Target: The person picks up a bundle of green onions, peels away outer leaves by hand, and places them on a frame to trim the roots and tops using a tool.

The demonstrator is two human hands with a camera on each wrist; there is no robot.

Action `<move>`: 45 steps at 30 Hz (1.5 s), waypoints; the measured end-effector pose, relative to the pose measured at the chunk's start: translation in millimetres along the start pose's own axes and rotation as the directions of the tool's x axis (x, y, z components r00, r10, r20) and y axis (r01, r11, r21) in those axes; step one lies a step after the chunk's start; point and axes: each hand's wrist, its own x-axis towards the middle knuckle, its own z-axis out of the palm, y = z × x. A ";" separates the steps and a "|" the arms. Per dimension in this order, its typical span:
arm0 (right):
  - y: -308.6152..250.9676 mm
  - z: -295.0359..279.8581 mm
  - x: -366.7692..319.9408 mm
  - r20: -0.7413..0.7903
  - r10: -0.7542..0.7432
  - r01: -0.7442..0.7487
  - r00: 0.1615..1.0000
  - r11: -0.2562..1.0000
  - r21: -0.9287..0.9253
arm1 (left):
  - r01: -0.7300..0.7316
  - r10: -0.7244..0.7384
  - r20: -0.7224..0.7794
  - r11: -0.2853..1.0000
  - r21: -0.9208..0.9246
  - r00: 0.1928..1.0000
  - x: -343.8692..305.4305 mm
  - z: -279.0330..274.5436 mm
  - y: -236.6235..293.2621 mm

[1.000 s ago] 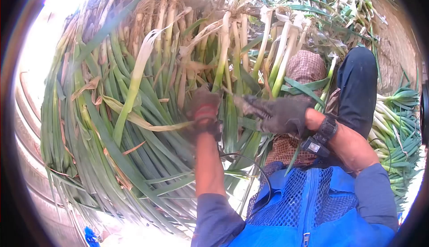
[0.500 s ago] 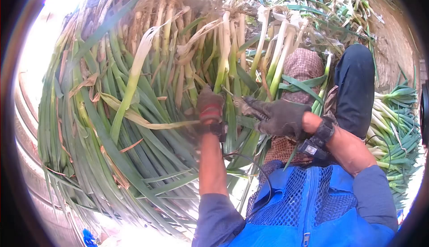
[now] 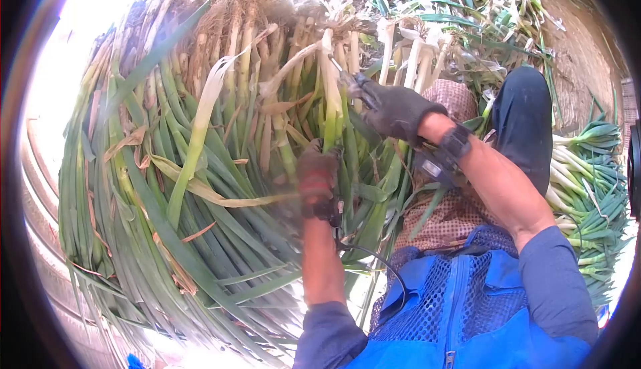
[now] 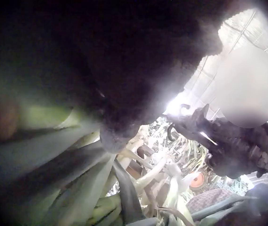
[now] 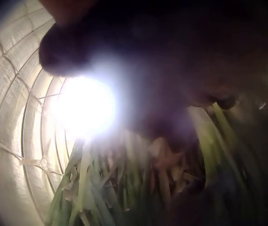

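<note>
My gloved left hand (image 3: 318, 172) grips a leek stalk (image 3: 332, 105) low on its green part, and the pale root end points away from me. In my gloved right hand (image 3: 399, 110) is a thin pointed tool (image 3: 338, 67), its tip beside the stalk's white part. The left wrist view has the left hand (image 4: 138, 61) dark and close, over leek leaves (image 4: 77, 188), with the right hand (image 4: 237, 146) at the right. Blurred and dark, the right hand (image 5: 167, 66) fills the top of the right wrist view, and its tool cannot be made out there.
A thick layer of leeks (image 3: 153, 168) spreads over the left side, roots at the far end. Loose leaf scraps (image 3: 467, 8) lie at the back. Beyond my bent knee (image 3: 524, 115), a pile of leeks (image 3: 587, 189) lies at the right. A cable (image 3: 390, 262) runs from the left wrist.
My right hand has moved up and away from me with the tool, from beside the left hand to the stalk's pale end. The left hand has shifted slightly right and nearer me.
</note>
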 end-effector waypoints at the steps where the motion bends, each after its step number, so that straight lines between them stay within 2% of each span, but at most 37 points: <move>1: 3.2 5.4 -7.2 0.004 -0.004 0.004 1.000 1.000 0.003 | -0.001 0.001 -0.010 1.000 0.001 1.000 0.7 1.2 -2.0; 3: 5.7 7.6 -22.1 0.073 -0.019 0.020 0.997 1.000 -0.015 | -0.001 0.001 -0.027 1.000 0.004 1.000 -0.2 2.5 -2.3; 6: -0.6 -6.2 -24.7 0.092 0.074 -0.076 0.993 0.997 0.011 | 0.028 -0.028 -0.009 0.997 0.069 1.000 -5.6 1.0 7.8; 7: 7.3 -3.9 -16.6 0.010 -0.024 0.024 1.000 1.000 0.009 | 0.025 -0.024 -0.017 0.996 0.091 1.000 -5.2 4.3 5.6; 10: 11.9 -9.1 3.1 -0.024 -0.110 0.109 0.994 0.993 -0.053 | 0.029 -0.027 -0.018 0.988 0.151 0.999 -5.9 3.7 11.8; 11: 11.2 -10.1 10.6 0.044 -0.059 0.062 0.997 0.996 -0.061 | 0.041 -0.041 -0.002 0.986 0.164 0.999 -7.6 0.8 16.3; 14: 13.0 -12.1 35.3 -0.017 0.044 -0.045 0.999 0.990 -0.132 | 0.052 -0.056 0.015 0.982 0.179 0.998 -12.9 -3.9 23.8; 15: 11.3 -17.3 34.0 -0.111 0.003 -0.008 0.994 0.999 -0.047 | 0.054 -0.057 0.014 0.982 0.178 0.998 -13.9 -3.7 24.2; 18: 2.7 -31.8 30.9 -0.038 -0.090 0.089 0.995 0.996 -0.019 | 0.016 -0.014 -0.008 0.978 0.209 1.000 -13.2 1.3 17.4; 21: 25.9 -10.2 69.2 -0.017 -0.112 0.110 0.994 0.989 -0.099 | 0.024 -0.027 0.009 0.969 0.245 1.000 -11.0 9.3 8.7; 24: 26.1 -9.9 70.1 -0.131 -0.162 0.151 0.978 0.984 -0.093 | 0.020 -0.023 0.015 0.976 0.216 1.000 -13.8 8.7 7.1; 26: 21.6 -16.6 62.4 -0.121 -0.025 0.026 0.992 1.000 0.005 | 0.009 -0.012 0.010 0.980 0.200 1.000 -19.3 6.4 6.2; 27: 16.8 -20.6 59.0 -0.129 -0.061 0.053 0.990 0.997 -0.064 | -0.004 0.003 0.008 0.981 0.193 1.000 -19.8 5.3 8.3; 30: 9.5 -32.9 37.6 -0.098 -0.070 0.071 0.993 0.997 0.004 | 0.003 -0.009 0.048 0.992 0.126 0.999 -18.1 5.9 8.4; 35: 20.2 -14.1 33.6 -0.111 -0.012 0.004 0.994 0.998 -0.066 | 0.002 -0.002 0.082 1.000 0.002 0.997 -21.6 2.8 10.7; 38: 8.3 -23.2 21.0 -0.012 0.013 -0.013 1.000 0.999 -0.037 | -0.011 0.017 0.080 0.998 -0.069 0.997 -24.7 5.0 8.0; 39: 6.4 -21.5 22.4 -0.055 0.059 -0.062 0.997 0.997 -0.044 | -0.024 0.031 0.078 0.996 -0.090 0.996 -25.9 3.4 13.9; 42: 14.8 -16.6 27.5 -0.101 0.016 -0.019 0.995 0.999 -0.030 | 0.014 0.003 0.119 0.990 -0.143 0.993 -35.4 -4.4 30.4; 45: 27.3 -11.3 32.4 -0.098 0.026 -0.027 0.995 1.000 -0.004 | -0.038 0.055 0.119 0.990 -0.137 0.991 -21.0 8.0 2.7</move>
